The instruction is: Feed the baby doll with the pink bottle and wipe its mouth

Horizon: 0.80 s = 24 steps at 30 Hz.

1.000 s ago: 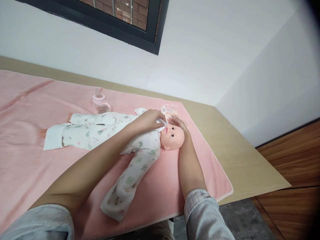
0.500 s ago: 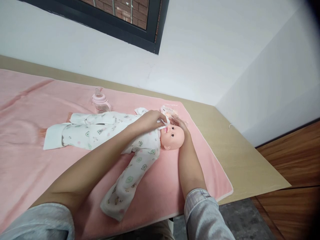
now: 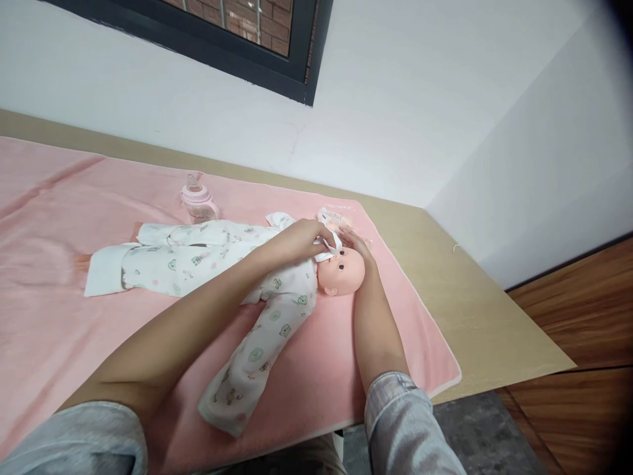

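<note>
A baby doll (image 3: pixel 347 276) in a white patterned outfit (image 3: pixel 277 287) lies on its back, its bald head toward the right. My left hand (image 3: pixel 307 239) reaches over the doll's chest, fingers closed on a white wipe (image 3: pixel 330 248). The wipe rests over the doll's mouth and lower face. Beyond the head, my right hand (image 3: pixel 357 243) lies along its far side, fingers stretched out and touching it, with the palm partly hidden. A small clear packet (image 3: pixel 336 216) with print lies just past my fingers.
A pink blanket (image 3: pixel 336 382) covers most of the wooden table (image 3: pixel 459 310). Near the doll's legs stands a baby bottle (image 3: pixel 198 201) with a pink collar. The white wall (image 3: pixel 222 132) with a dark-framed window (image 3: pixel 277 72) borders the far edge.
My left hand has shifted slightly, and the wipe has moved up from below the doll's mouth to cover it. My right hand stays in place.
</note>
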Available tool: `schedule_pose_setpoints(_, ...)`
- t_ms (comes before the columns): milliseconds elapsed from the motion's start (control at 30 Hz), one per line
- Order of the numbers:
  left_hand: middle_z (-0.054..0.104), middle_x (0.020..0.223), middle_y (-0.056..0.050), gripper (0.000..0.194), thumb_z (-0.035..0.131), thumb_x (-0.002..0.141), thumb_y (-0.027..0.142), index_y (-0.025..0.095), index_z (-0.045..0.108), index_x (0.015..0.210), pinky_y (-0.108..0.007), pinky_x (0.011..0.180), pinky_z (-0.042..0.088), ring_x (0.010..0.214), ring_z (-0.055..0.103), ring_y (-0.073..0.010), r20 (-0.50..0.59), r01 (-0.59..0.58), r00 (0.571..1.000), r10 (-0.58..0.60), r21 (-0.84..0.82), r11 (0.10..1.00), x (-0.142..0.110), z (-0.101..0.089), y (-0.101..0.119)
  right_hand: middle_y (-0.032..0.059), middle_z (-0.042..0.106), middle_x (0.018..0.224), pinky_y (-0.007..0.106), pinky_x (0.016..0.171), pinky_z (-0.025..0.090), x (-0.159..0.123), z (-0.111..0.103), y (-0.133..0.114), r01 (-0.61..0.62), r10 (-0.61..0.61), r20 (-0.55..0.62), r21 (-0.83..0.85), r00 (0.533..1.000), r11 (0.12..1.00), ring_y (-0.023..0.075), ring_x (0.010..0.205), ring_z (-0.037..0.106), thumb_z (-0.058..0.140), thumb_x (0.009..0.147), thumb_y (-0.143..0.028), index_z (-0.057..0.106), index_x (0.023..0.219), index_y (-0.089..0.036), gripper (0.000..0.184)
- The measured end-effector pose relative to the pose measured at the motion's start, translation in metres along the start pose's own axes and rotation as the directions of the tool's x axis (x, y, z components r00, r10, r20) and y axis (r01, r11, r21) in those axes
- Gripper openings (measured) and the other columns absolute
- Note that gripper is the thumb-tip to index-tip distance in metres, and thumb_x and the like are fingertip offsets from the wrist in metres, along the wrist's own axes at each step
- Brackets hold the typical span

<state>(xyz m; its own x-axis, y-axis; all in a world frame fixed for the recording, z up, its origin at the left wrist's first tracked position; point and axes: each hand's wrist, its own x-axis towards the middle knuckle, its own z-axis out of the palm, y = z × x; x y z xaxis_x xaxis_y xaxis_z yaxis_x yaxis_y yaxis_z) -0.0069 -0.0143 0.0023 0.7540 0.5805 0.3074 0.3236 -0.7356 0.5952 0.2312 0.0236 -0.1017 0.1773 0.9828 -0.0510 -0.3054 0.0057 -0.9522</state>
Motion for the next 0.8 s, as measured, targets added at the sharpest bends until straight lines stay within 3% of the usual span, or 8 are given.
schedule_pose_setpoints(367,0.071,0.098,0.000,0.023,0.056,0.081,0.019,0.020,0.073,0.095,-0.023,0.070,0.046,0.087,0.065,-0.0181,0.001,0.005,1.000,-0.005,0.011,1.000,0.0018,-0.0003,-0.0026,0.0003,0.072,0.086,0.033,0.094,0.055,-0.0038,0.0034,-0.0043,-0.054,0.055,-0.018,0.072,0.998,0.996,0.0167,0.090,0.068,0.076,0.069,-0.032,0.065,0.092,-0.022,0.027)
schedule_pose_setpoints(800,0.071,0.100,0.000,0.025,0.056,0.081,0.019,0.020,0.074,0.098,-0.025,0.072,0.044,0.090,0.064,-0.0189,-0.035,0.034,0.999,-0.032,0.076,0.997,0.0000,-0.0074,-0.0026,0.0020,0.072,0.088,0.036,0.097,0.053,0.0012,-0.0002,0.0010,-0.024,0.024,-0.015,0.051,1.000,0.998,0.0183,0.093,0.068,0.073,0.073,-0.032,0.065,0.094,-0.022,0.024)
